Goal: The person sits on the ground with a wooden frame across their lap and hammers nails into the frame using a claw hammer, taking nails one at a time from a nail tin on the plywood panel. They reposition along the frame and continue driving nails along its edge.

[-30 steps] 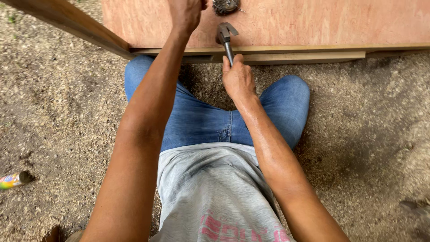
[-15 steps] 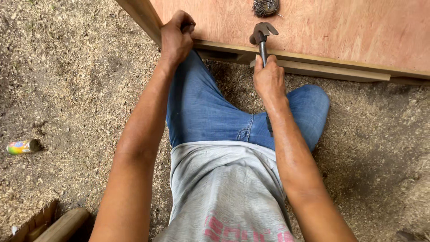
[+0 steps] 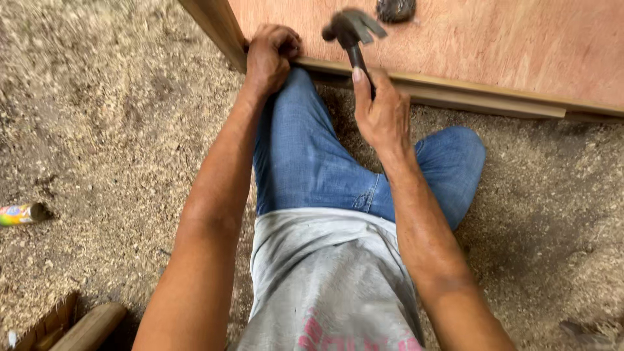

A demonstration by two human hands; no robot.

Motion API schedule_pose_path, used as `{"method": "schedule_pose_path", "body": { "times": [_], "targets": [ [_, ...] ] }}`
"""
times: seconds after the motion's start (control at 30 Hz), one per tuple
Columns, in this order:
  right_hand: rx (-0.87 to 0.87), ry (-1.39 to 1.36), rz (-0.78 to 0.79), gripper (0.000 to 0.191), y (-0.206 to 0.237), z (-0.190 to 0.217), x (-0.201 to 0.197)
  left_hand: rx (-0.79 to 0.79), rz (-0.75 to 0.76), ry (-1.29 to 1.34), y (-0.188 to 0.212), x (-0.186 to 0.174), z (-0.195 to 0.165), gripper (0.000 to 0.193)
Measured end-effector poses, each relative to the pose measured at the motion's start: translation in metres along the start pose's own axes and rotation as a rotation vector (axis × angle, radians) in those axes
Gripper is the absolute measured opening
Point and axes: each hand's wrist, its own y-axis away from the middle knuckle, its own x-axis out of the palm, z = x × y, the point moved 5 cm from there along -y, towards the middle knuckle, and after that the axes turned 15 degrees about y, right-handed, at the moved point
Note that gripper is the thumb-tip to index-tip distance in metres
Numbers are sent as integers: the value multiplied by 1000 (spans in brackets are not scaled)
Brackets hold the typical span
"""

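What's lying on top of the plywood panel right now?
A small dark lump sits on the plywood panel near the top edge, partly cut off. The hammer in the right hand hovers over it, hiding what lies beneath.

Under me the ground (image 3: 117, 130) is packed dirt thick with pale sawdust and wood shavings, lit by soft, even daylight. A small colourful tube (image 3: 23, 213) lies on it far to my left. Rough wooden pieces (image 3: 78, 328) poke in at the lower left corner. A dark scrap (image 3: 585, 328) sits at the lower right.
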Motion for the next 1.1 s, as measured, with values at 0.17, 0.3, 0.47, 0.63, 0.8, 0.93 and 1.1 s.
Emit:
{"method": "schedule_pose_path", "body": {
  "times": [0.17, 0.3, 0.47, 0.63, 0.8, 0.93, 1.1],
  "targets": [
    [-114, 8, -59, 31, 1, 25, -9, -35, -5, 40, -1, 2, 4, 11],
    [-96, 11, -34, 34, 1, 25, 11, -25, -15, 40, -1, 4, 4, 10],
    [-67, 51, 30, 37, -3, 18, 45, 30, -43, 29, -2, 3, 3, 10],
    [-62, 67, 72, 35, 1, 13, 45, 34, -37, 10, -3, 3, 5, 9],
    [-9, 35, 92, 34, 1, 18, 43, -19, -30, 32, -3, 6, 6, 10],
    [26, 114, 151, 33, -4, 19, 50, 4, -34, 10, -4, 5, 4, 13],
    [-70, 73, 29, 39, 7, 14, 41, 25, -32, 58, -1, 3, 2, 7]
  ]
}}
